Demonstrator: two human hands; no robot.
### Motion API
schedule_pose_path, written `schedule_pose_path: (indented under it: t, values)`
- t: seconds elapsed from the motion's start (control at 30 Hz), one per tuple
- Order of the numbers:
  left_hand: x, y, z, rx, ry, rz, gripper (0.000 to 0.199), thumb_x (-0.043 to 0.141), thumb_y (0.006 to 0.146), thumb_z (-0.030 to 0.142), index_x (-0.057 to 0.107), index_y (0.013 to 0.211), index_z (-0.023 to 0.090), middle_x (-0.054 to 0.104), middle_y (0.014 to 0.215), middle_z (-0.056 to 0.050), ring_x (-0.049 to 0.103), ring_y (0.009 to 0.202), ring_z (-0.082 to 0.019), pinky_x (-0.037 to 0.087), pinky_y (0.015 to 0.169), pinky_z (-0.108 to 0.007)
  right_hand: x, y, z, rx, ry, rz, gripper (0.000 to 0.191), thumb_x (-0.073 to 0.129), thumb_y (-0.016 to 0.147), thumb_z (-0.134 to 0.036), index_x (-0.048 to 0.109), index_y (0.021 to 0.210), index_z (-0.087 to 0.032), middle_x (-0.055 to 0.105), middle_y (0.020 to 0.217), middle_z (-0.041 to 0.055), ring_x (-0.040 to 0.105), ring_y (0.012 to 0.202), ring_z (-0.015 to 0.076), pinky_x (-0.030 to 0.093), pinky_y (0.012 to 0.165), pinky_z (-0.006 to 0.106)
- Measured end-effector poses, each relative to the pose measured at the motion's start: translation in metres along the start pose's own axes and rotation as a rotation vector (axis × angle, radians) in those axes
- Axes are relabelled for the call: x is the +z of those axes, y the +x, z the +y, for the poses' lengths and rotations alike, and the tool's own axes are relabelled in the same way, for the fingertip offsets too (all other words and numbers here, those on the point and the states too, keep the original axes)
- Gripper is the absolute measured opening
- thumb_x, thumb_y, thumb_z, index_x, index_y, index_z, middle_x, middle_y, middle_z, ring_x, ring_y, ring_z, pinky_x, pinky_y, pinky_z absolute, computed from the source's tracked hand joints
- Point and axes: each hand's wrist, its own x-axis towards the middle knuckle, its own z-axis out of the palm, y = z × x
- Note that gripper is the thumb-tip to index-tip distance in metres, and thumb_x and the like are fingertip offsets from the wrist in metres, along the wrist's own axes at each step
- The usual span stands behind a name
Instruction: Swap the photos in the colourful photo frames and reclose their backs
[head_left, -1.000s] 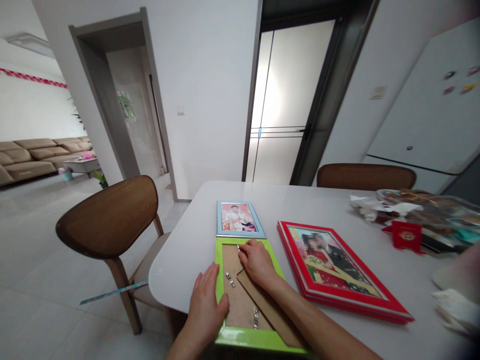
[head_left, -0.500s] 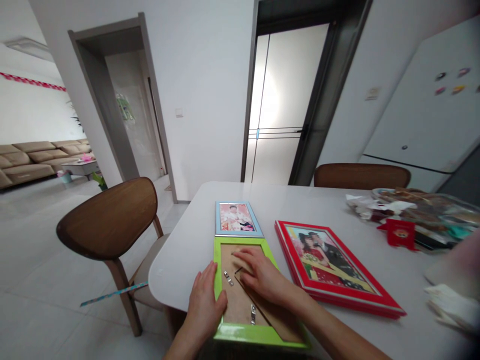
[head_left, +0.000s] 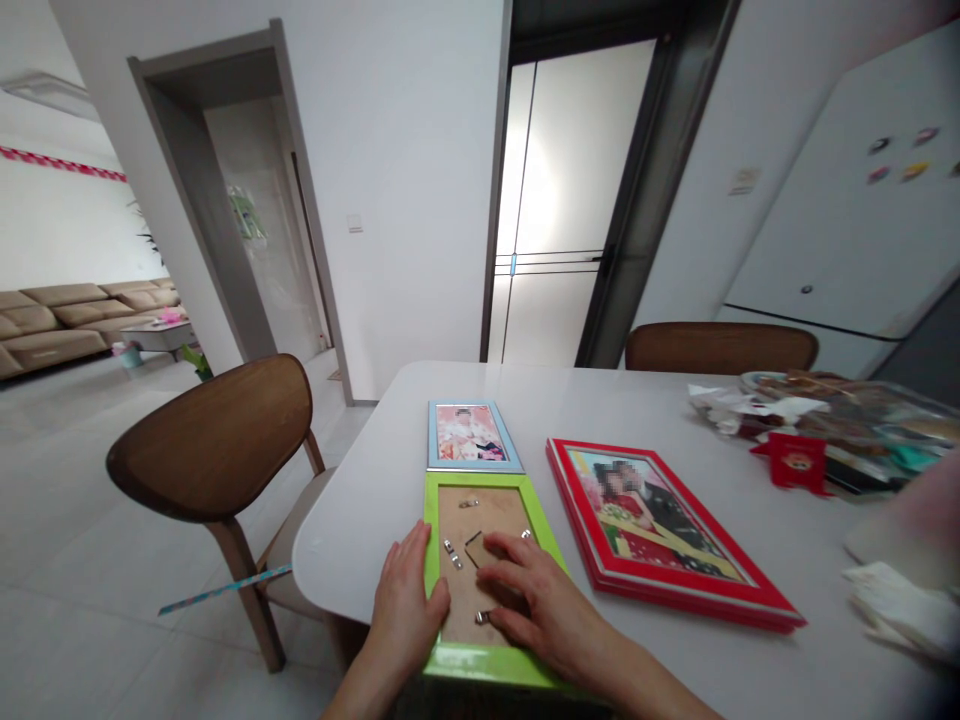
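A lime-green picture frame (head_left: 433, 572) lies back side up at the table's near edge, its brown backing board (head_left: 459, 520) showing. My left hand (head_left: 405, 610) rests along the frame's left side, fingers stretched out and thumb on the frame's inner edge. Over the board's lower right part is my right hand (head_left: 544, 610), its fingers bent and apart. Its thumb touches a small metal clip (head_left: 482, 618). More metal clips sit at the top (head_left: 469, 503), left (head_left: 453, 554) and right of the board. A stand flap (head_left: 475, 548) is mostly hidden under my right hand.
Beyond the green frame, a light-blue frame (head_left: 433, 440) holds a photo. Red frames (head_left: 600, 560) lie stacked to the right. Farther right are a red packet (head_left: 798, 462), crumpled paper and plastic packaging (head_left: 870, 400). A wooden chair (head_left: 217, 435) stands left of the white table (head_left: 360, 500).
My right hand has drawn back toward me from the upper part of the board, baring the top clip. Its thumb is now at the lower clip, which has turned. My left hand has stayed put.
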Motion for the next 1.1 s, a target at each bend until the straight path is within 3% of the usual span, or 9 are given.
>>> schedule_pose_path:
  t: [0.13, 0.3, 0.53, 0.67, 0.8, 1.0, 1.1]
  values:
    - [0.001, 0.000, -0.001, -0.015, -0.031, 0.002, 0.058, 0.045, 0.063, 0.015, 0.038, 0.120, 0.005, 0.043, 0.125, -0.014, 0.036, 0.117, -0.022, 0.020, 0.101, -0.037, 0.001, -0.004, 0.005, 0.144, -0.081, 0.079, 0.044, 0.057, 0.063, -0.029, 0.053, 0.106, -0.020, 0.050, 0.109, 0.0098, 0.045, 0.100, 0.0231, 0.033, 0.086, 0.035]
    - [-0.002, 0.002, 0.000, -0.053, -0.124, 0.014, 0.051, 0.049, 0.064, 0.019, 0.045, 0.114, 0.011, 0.044, 0.125, -0.012, 0.036, 0.117, -0.022, 0.019, 0.101, -0.038, -0.003, 0.001, -0.001, 0.165, -0.053, 0.108, 0.040, 0.052, 0.060, -0.018, 0.055, 0.101, -0.018, 0.055, 0.095, 0.0071, 0.048, 0.090, 0.0188, 0.036, 0.079, 0.027]
    - [-0.013, 0.011, 0.019, -0.107, -0.423, 0.028, 0.032, 0.053, 0.067, 0.033, 0.060, 0.092, 0.014, 0.046, 0.123, -0.011, 0.039, 0.114, -0.024, 0.027, 0.096, -0.033, -0.021, 0.010, -0.022, 0.149, -0.089, 0.151, 0.032, 0.053, 0.061, -0.020, 0.058, 0.092, -0.017, 0.055, 0.091, 0.0079, 0.048, 0.087, 0.0202, 0.037, 0.078, 0.031]
    - [-0.027, 0.017, 0.020, -0.175, -0.650, 0.000, 0.038, 0.047, 0.072, 0.043, 0.058, 0.094, 0.014, 0.064, 0.094, -0.005, 0.056, 0.091, -0.022, 0.044, 0.075, -0.029, -0.027, 0.011, -0.031, 0.082, 0.036, 0.170, 0.032, 0.054, 0.064, -0.025, 0.056, 0.096, -0.019, 0.054, 0.098, 0.0077, 0.048, 0.091, 0.0195, 0.038, 0.081, 0.032]
    - [-0.036, 0.016, 0.012, -0.297, -0.817, -0.052, 0.043, 0.049, 0.067, 0.052, 0.059, 0.081, 0.012, 0.065, 0.062, -0.001, 0.060, 0.057, -0.017, 0.044, 0.051, -0.024, -0.024, 0.007, -0.019, 0.106, 0.094, 0.197, 0.031, 0.045, 0.074, -0.031, 0.053, 0.101, -0.020, 0.055, 0.103, 0.0081, 0.049, 0.094, 0.0200, 0.039, 0.083, 0.035]
    - [-0.027, 0.011, 0.007, -0.386, -0.895, -0.031, 0.038, 0.054, 0.062, 0.052, 0.055, 0.071, 0.014, 0.060, 0.054, 0.002, 0.055, 0.049, -0.014, 0.040, 0.047, -0.021, -0.007, -0.003, 0.006, 0.127, -0.100, 0.105, 0.030, 0.039, 0.077, -0.027, 0.058, 0.098, -0.018, 0.055, 0.107, 0.0102, 0.047, 0.100, 0.0212, 0.034, 0.086, 0.035]
    - [-0.040, 0.011, -0.005, -0.412, -0.860, 0.004, 0.035, 0.054, 0.063, 0.050, 0.054, 0.069, 0.016, 0.059, 0.054, 0.003, 0.055, 0.049, -0.013, 0.039, 0.046, -0.021, -0.003, -0.007, 0.006, 0.048, -0.192, 0.039, 0.024, 0.041, 0.076, -0.023, 0.062, 0.087, -0.022, 0.056, 0.106, 0.0067, 0.046, 0.100, 0.0217, 0.031, 0.085, 0.037]
